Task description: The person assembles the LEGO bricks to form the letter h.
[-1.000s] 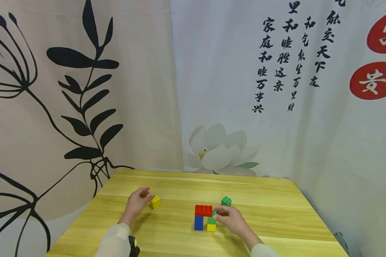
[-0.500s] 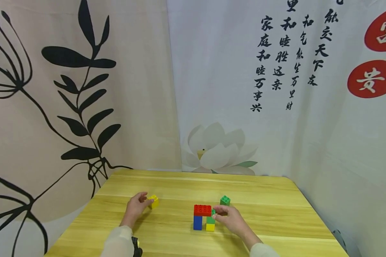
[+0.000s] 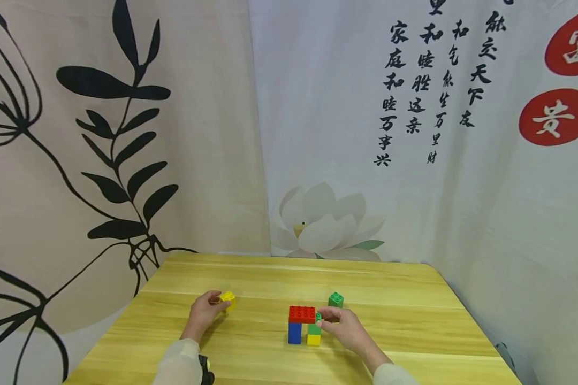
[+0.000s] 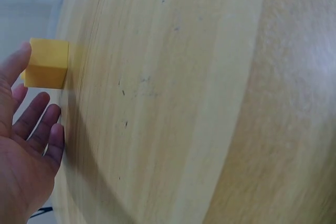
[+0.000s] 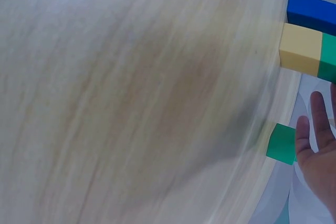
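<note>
In the head view, my left hand (image 3: 204, 315) holds a yellow block (image 3: 228, 300) between thumb and fingers at the table's left. In the left wrist view the thumb lies against the yellow block (image 4: 47, 62), and the other fingers stay spread. My right hand (image 3: 347, 330) pinches the green block (image 3: 314, 329) in a small structure. That green block sits on a yellow block (image 3: 313, 340). A red brick (image 3: 301, 314) bridges from a blue block (image 3: 295, 333) to the green one. Right fingertips fall outside the right wrist view.
A separate green block (image 3: 335, 299) stands behind the right hand, also seen as a green block (image 5: 282, 144) in the right wrist view. All rests on a wooden table (image 3: 250, 363). A printed curtain (image 3: 221, 133) hangs beyond its back edge.
The left hand has closed in on the yellow block, its thumb now over the block's side, and the block has shifted slightly left. My right hand stays at the structure.
</note>
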### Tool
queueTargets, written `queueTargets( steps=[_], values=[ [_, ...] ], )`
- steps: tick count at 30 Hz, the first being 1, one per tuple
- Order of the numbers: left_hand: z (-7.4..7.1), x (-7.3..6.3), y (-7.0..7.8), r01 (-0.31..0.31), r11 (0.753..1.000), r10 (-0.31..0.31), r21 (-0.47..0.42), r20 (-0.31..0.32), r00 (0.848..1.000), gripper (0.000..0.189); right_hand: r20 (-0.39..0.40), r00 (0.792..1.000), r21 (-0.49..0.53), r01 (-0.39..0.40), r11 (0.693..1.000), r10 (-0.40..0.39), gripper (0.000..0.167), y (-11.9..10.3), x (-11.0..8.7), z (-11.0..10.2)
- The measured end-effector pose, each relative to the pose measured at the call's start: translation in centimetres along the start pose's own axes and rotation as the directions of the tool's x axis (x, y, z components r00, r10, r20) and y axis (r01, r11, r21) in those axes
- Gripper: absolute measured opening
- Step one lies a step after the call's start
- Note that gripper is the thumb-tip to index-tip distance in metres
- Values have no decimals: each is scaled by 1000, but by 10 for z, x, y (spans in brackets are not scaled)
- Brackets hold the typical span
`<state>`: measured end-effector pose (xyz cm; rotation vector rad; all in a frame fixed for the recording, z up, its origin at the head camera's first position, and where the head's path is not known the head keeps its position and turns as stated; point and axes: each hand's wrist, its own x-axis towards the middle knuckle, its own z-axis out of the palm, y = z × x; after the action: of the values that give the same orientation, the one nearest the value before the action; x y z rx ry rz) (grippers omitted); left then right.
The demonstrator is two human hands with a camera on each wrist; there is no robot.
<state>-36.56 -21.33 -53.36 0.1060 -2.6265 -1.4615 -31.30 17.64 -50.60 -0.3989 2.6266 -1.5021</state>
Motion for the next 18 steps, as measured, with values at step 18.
queueTargets(
  steps=[18],
  values=[
    [1,2,0,2,999,-1,40,-25,1000,42,-2,1000,0,1,1000,-1,40,0,-1,1]
  ],
)
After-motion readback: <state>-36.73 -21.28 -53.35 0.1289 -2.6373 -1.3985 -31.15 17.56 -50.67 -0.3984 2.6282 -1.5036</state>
